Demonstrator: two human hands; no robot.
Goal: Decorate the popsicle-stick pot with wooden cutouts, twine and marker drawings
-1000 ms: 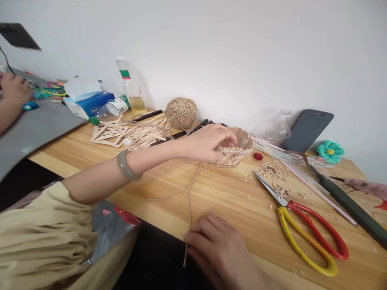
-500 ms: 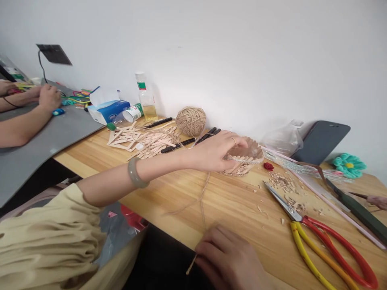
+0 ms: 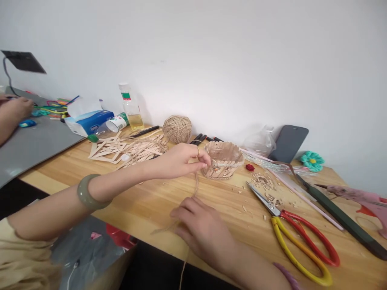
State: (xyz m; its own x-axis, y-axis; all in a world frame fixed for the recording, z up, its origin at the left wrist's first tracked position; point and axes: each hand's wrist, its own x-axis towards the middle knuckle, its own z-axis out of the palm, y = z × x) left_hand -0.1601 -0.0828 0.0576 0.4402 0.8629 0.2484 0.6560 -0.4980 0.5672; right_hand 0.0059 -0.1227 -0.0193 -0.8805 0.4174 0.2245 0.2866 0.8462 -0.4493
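Note:
A small oval basket of craft sticks with a twine-like trim stands on the wooden table. Beside its left rim is my left hand, thumb and fingertips pinched together; whether anything is between them is hidden. Brown twine runs from below that hand toward my right hand. My right hand, low over the table's front edge, has its fingers curled round the twine. One strand reaches left from it across the wood, and another hangs past the edge.
Red-and-yellow scissors lie right, near wood scraps, a dark-green-handled tool and a pink glue gun. Behind are a twine ball, craft sticks, a bottle and a phone. Another person's hand is far left.
My left hand has drawn back from over the basket to its left side, uncovering it. My right hand has risen from below the table edge, nearer the left. The view has shifted right.

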